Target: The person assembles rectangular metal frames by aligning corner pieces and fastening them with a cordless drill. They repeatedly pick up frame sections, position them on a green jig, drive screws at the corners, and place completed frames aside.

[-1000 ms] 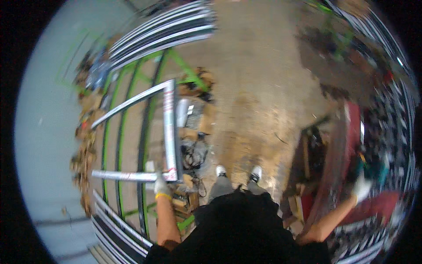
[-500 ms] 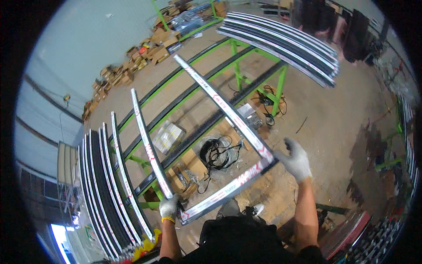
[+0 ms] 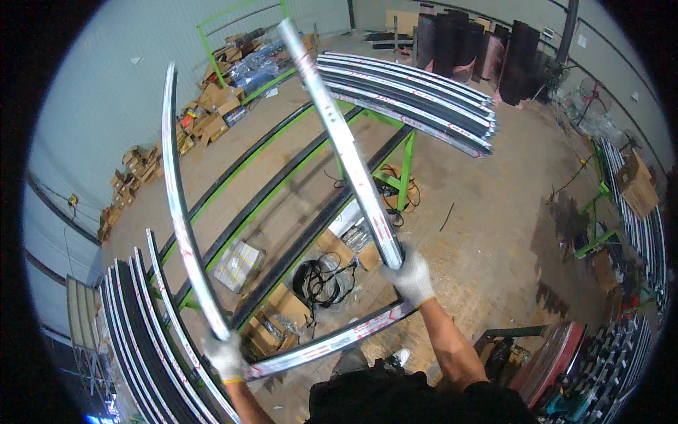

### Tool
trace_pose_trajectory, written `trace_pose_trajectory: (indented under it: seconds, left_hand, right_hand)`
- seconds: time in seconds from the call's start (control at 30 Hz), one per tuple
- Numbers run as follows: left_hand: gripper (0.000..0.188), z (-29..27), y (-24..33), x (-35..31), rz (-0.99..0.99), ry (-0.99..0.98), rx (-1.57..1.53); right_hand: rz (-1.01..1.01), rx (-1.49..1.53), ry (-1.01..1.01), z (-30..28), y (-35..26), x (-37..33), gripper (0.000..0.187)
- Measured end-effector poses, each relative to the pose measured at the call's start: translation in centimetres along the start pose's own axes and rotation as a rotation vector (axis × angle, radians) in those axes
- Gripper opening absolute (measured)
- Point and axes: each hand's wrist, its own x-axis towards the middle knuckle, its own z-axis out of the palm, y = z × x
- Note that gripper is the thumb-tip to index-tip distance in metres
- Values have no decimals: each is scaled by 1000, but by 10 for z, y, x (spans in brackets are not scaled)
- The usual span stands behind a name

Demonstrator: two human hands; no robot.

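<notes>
A three-sided frame of silvery metal profiles with red-and-white film is tilted up in front of me. Its near bar (image 3: 339,341) crosses close to my body, while the left bar (image 3: 185,233) and right bar (image 3: 346,141) reach away with free far ends. My left hand (image 3: 226,357), in a pale knitted glove, is closed around the near left corner. At the near right corner, my gloved right hand (image 3: 412,279) wraps around the right bar. Below the frame stands a green rack with black-topped rails (image 3: 300,249).
Long profiles (image 3: 145,332) lie side by side on the rack's left, and a bundle of others (image 3: 409,99) at its far end. Under the rack are a black cable coil (image 3: 321,283) and a wrapped package (image 3: 239,265). Cartons (image 3: 212,127) line the left wall.
The frame has been raised and tilted, its far ends now higher. My left hand has moved left and down; my right hand has moved left and closed on the right bar.
</notes>
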Motion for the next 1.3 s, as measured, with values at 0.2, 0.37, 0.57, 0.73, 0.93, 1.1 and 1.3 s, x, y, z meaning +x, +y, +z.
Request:
trace_pose_trajectory:
  seconds: [0.2,0.37,0.57,0.73,0.93,1.1,1.3]
  left_hand:
    - [60,-64,84,223,564,137,445]
    - [53,-40,201,360,738,-197,456]
    - [39,116,274,389,733,-444,791]
    - [26,269,262,353,841,-465,902]
    - [25,399,277,291,997,-441,713]
    - [19,430,327,216,1159,-449,456]
    - [34,336,323,28,1644,-1038,-57]
  right_hand:
    - [27,407,-73,5,-42,-24,70]
    - [-126,678,315,-82,-13,-5,25]
    - [180,1118,882,-197,112,-115,32]
    - [336,1082,899,-103,154,-246,42]
    - [798,1268,849,2,120,-301,44]
    - [860,1408,451,79,56,-251,40]
    - [756,1309,-25,160,40,-175,44]
